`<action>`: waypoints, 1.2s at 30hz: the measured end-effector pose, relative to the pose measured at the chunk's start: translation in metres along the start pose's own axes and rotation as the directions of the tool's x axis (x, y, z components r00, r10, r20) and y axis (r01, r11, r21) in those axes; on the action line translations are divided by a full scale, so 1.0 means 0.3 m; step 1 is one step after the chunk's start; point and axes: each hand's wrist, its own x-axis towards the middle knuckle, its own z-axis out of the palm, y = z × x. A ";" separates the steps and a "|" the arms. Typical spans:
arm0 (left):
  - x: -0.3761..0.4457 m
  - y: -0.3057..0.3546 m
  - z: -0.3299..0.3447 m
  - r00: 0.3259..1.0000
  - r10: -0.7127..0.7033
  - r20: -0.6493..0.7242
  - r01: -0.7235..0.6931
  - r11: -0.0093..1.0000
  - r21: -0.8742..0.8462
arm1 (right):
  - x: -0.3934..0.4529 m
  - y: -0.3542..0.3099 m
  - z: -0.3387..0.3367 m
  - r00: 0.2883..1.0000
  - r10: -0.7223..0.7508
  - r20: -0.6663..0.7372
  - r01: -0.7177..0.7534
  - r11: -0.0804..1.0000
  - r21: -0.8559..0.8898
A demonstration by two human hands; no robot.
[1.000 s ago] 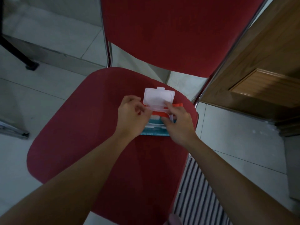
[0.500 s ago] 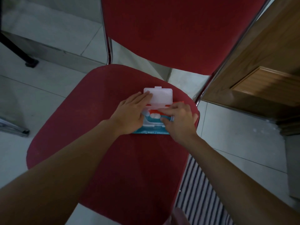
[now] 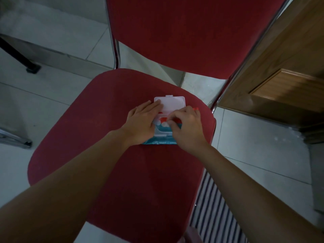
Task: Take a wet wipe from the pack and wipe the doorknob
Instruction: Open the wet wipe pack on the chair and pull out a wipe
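A teal and red wet wipe pack (image 3: 158, 142) lies on the red chair seat (image 3: 98, 120). Its clear plastic lid (image 3: 173, 103) stands flipped open at the far side. My left hand (image 3: 140, 123) lies flat on the pack's left part, fingers stretched to the lid's edge, pressing it down. My right hand (image 3: 188, 127) is over the pack's right part, thumb and forefinger pinched at the opening, where a bit of white wipe (image 3: 164, 124) shows. The doorknob is out of view.
The chair's red backrest (image 3: 192, 32) rises behind the seat. A wooden door (image 3: 280, 71) stands to the right. Pale floor tiles (image 3: 254, 146) surround the chair, with a striped mat (image 3: 213, 213) at the lower right and a black stand foot (image 3: 32, 69) at the left.
My left hand went from curled at the opening to flat on the pack. My right hand's fingers moved into the opening and pinched together.
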 end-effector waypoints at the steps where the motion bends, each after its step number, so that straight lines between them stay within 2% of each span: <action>1: 0.000 0.002 0.001 1.000 -0.003 0.002 0.003 1.000 0.000 | 0.004 0.000 -0.005 1.000 0.021 -0.001 -0.021 0.998 0.052; 6: -0.002 0.003 0.002 1.000 -0.005 0.003 0.005 1.000 0.004 | 0.019 -0.021 -0.066 0.999 0.029 0.042 -0.040 0.950 0.309; 9: -0.002 0.001 0.001 1.000 -0.001 0.004 0.001 1.000 0.005 | 0.018 -0.031 -0.080 0.991 0.105 0.080 -0.131 0.855 0.503; 11: -0.002 0.001 0.001 1.000 0.000 0.013 0.000 1.000 0.005 | 0.011 -0.029 -0.081 0.987 0.135 0.090 -0.162 0.820 0.549; 13: 0.000 -0.001 0.005 1.000 -0.001 0.011 0.001 1.000 0.005 | -0.001 -0.032 -0.078 0.989 0.080 0.126 -0.134 0.852 0.506; 14: 0.001 -0.001 0.006 1.000 -0.004 0.007 0.004 1.000 0.001 | -0.004 -0.027 -0.073 0.990 0.035 0.136 -0.090 0.899 0.429; 16: 0.001 0.003 0.006 1.000 -0.008 -0.004 0.008 1.000 -0.013 | -0.002 -0.017 -0.057 0.987 -0.080 0.140 0.058 0.986 0.155; 17: -0.001 0.007 0.006 1.000 -0.009 -0.007 0.008 1.000 -0.020 | 0.002 -0.017 -0.050 0.985 -0.118 0.128 0.111 0.992 0.059; 18: -0.003 0.012 0.005 1.000 -0.007 -0.009 0.007 1.000 -0.024 | 0.008 -0.020 -0.049 0.985 -0.133 0.105 0.130 0.991 0.033; 20: -0.008 0.018 0.008 1.000 0.001 -0.003 -0.001 1.000 -0.007 | 0.018 -0.032 -0.061 0.990 -0.116 0.083 0.108 0.990 0.092; 23: -0.010 0.023 0.014 1.000 0.000 0.028 -0.001 0.999 0.049 | 0.029 -0.040 -0.094 0.989 0.028 0.144 -0.061 0.971 0.233; 25: -0.011 0.026 0.014 0.999 -0.011 0.038 0.009 0.998 0.069 | 0.033 -0.039 -0.113 0.970 0.153 0.191 -0.217 0.899 0.382; 26: -0.012 0.027 0.013 0.999 -0.014 0.040 0.010 0.997 0.080 | 0.034 -0.040 -0.125 0.955 0.198 0.220 -0.285 0.818 0.499; 29: -0.011 0.026 0.013 0.998 -0.019 0.058 0.013 0.994 0.110 | 0.053 -0.038 -0.174 0.909 0.261 0.324 -0.413 0.467 0.782; 31: -0.007 0.027 0.014 0.999 -0.020 0.041 0.016 0.995 0.094 | 0.068 -0.025 -0.203 0.894 0.259 0.367 -0.442 0.366 0.819; 33: -0.004 0.030 0.013 0.998 -0.019 -0.057 0.017 1.000 -0.026 | 0.070 -0.005 -0.213 0.884 0.259 0.390 -0.458 0.302 0.836; 35: 0.004 0.021 0.022 0.977 -0.048 -0.210 -0.015 0.957 -0.289 | 0.055 0.018 -0.203 0.871 0.313 0.378 -0.465 0.282 0.839; 36: 0.001 0.016 0.027 0.969 -0.078 -0.234 -0.033 0.898 -0.438 | 0.044 0.028 -0.191 0.860 0.362 0.361 -0.476 0.309 0.823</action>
